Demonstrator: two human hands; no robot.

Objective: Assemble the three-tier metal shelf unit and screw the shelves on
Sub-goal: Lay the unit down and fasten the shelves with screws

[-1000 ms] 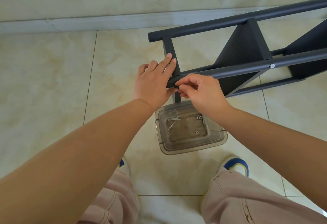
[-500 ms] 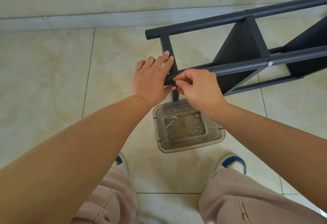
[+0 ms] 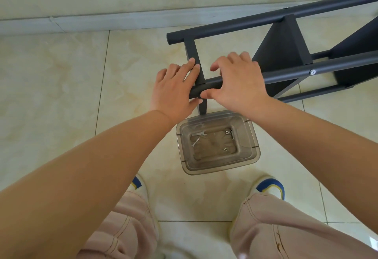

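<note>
Lying on its side across the pale glossy floor tiles (image 3: 61,95), the dark grey metal three-tier shelf frame (image 3: 286,54) runs off toward the right edge; its near round post (image 3: 286,76) ends between the two hands. The left hand (image 3: 173,90) rests with fairly straight fingers against the flat cross-rail (image 3: 194,62) and the post's end; the right hand (image 3: 239,82) lies over the post with its fingers spread and loosely bent, its thumb under the tube, though whether it truly grips I cannot tell. Steel tube and sheet like this should be stiff and moderately heavy, and the painted surface looks smooth, perhaps slippery; the posts, close to a cross-rail joint, seem the safest hold. Just below the hands stands a clear smoky plastic rectangular tub (image 3: 253,156); inside lie a small flat silver spanner (image 3: 201,133), a loose silver screw (image 3: 195,142) and a few small nuts or washers (image 3: 228,132).
</note>
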